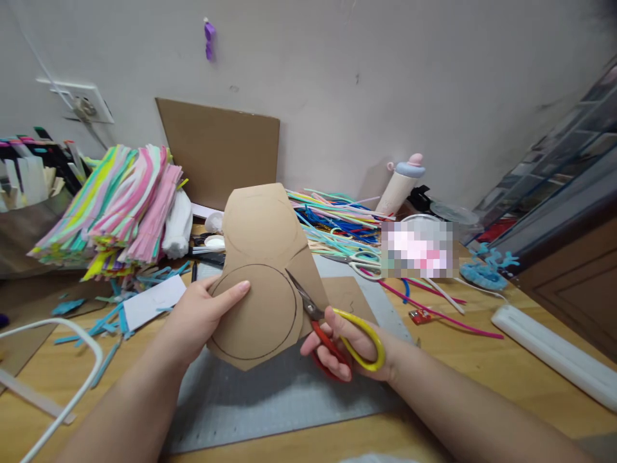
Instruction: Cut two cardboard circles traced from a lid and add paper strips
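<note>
My left hand (205,315) grips a piece of brown cardboard (263,222) by its left edge, thumb on top and the other fingers hidden behind. Two circles are drawn on the cardboard, a bold dark one below and a fainter one above. In my right hand (354,337) is a pair of scissors (311,308) with one yellow and one red handle. Their blades point up and left, at the cut right side of the cardboard beside the bold circle. A grey cutting mat (289,399) lies beneath both hands.
Bundles of pipe cleaners (125,206) stand at the left, with loose ones (337,218) behind the cardboard. A cardboard sheet (222,148) leans on the wall near a white bottle (398,186). White-handled scissors (365,263) lie behind the mat. A white bar (549,354) rests at the right.
</note>
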`<state>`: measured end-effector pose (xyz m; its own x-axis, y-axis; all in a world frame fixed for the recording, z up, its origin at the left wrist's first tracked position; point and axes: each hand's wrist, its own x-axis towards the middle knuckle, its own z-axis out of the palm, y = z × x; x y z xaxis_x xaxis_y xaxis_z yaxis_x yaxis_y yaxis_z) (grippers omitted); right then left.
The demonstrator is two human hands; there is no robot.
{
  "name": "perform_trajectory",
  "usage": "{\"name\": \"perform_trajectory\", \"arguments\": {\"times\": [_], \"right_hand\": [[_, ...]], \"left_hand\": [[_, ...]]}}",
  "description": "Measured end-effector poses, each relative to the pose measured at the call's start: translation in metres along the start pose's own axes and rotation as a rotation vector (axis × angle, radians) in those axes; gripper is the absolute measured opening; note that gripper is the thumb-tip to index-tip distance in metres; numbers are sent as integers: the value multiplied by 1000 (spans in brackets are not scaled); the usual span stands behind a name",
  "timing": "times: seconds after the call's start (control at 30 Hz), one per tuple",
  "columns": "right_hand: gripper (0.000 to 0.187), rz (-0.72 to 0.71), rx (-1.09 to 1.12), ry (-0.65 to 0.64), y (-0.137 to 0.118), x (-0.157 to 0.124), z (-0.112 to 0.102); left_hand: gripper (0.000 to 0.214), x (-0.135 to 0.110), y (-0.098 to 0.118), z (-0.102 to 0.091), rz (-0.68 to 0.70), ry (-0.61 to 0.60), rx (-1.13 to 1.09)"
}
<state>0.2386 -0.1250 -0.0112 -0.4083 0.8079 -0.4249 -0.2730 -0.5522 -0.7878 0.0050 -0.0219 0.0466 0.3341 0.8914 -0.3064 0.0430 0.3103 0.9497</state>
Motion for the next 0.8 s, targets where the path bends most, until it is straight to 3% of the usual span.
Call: {"name": "perform_trajectory", "arguments": {"times": [0.13, 0.2, 0.3, 0.47, 0.57, 0.8], "right_hand": [[84, 36, 27, -142, 1, 0, -6], [83, -20, 14, -163, 1, 0, -6], [73, -141, -42, -83, 1, 1, -3], [71, -113, -131, 66, 2, 3, 1], [73, -175, -242, 120, 3, 3, 1], [70, -242, -328, 226, 0, -2, 5]], "left_hand": [[46, -1, 4, 0, -21, -25, -18], [47, -1, 3, 1, -36, -63, -61], [50, -1, 0, 2, -26, -77, -78], [50, -1, -2, 3, 11, -35, -4], [45, 0, -1, 4, 10, -13, 23], [46, -1, 0, 7, 8, -42, -70]]}}
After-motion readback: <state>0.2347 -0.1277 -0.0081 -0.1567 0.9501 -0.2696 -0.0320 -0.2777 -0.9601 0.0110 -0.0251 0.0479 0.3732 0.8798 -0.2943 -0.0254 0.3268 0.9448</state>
